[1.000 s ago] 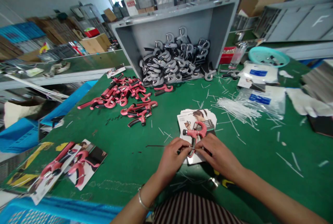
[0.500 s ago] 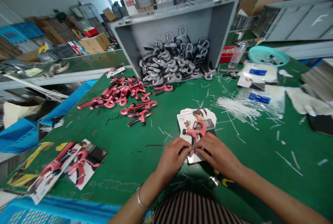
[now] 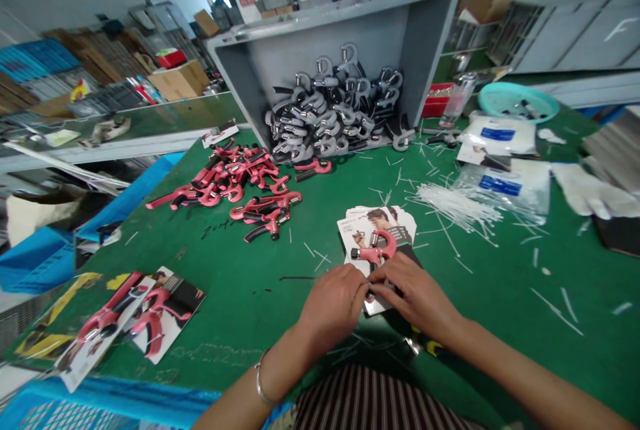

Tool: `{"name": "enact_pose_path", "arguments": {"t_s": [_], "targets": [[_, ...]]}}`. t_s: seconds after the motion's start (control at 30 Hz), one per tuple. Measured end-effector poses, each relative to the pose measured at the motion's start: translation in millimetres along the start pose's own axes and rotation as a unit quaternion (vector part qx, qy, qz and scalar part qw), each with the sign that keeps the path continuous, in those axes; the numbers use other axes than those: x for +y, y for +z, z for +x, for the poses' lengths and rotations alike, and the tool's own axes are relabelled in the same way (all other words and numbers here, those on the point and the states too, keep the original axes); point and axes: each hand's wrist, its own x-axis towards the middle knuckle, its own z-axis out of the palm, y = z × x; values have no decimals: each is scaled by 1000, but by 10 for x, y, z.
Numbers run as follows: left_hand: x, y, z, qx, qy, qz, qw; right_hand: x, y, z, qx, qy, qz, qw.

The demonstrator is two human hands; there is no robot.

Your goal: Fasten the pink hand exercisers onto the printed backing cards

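A pink hand grip strengthener (image 3: 384, 243) with black handle padding and a metal spring lies on a printed card (image 3: 350, 243), on top of a small stack of such cards. My left hand (image 3: 336, 303) is closed in a pinch at the lower end of its handles, knuckles up. From the other side my right hand (image 3: 413, 290) pinches at the same spot, thumb and forefinger together. The fingers cover whatever they hold there. Loose white cable ties (image 3: 457, 210) lie in a heap right of the cards.
A grey crate (image 3: 330, 23) on its side holds many grey hand grips (image 3: 320, 117). Pink hand grips (image 3: 235, 173) are piled to its left. Two carded grips (image 3: 157, 320) lie at front left. Plastic bags (image 3: 505, 187), a white glove (image 3: 590, 190) and a turquoise bowl (image 3: 517, 100) stand at right.
My left hand has turned over the pinch, so its back now hides the fingertips and more of the grip's handles. My right hand stays nearly in place. The view has shifted slightly.
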Motion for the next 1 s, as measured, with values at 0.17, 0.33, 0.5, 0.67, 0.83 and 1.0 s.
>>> {"name": "enact_pose_path", "arguments": {"t_s": [0.17, 0.33, 0.5, 0.67, 0.83, 1.0], "targets": [[-84, -69, 159, 53, 15, -29, 998, 123, 10, 187, 8, -20, -31, 999], [-323, -141, 569, 95, 0, 56, 994, 371, 50, 664, 57, -5, -46, 997], [-443, -178, 666, 68, -6, 87, 994, 369, 130, 759, 71, -5, -60, 996], [-424, -291, 690, 71, 15, 56, 996, 348, 117, 699, 86, -15, -51, 995], [-457, -367, 732, 102, 16, -101, 990, 417, 10, 762, 100, -11, -33, 994], [-611, -73, 681, 126, -20, -135, 983, 427, 26, 805, 100, -1, 13, 995]]}}
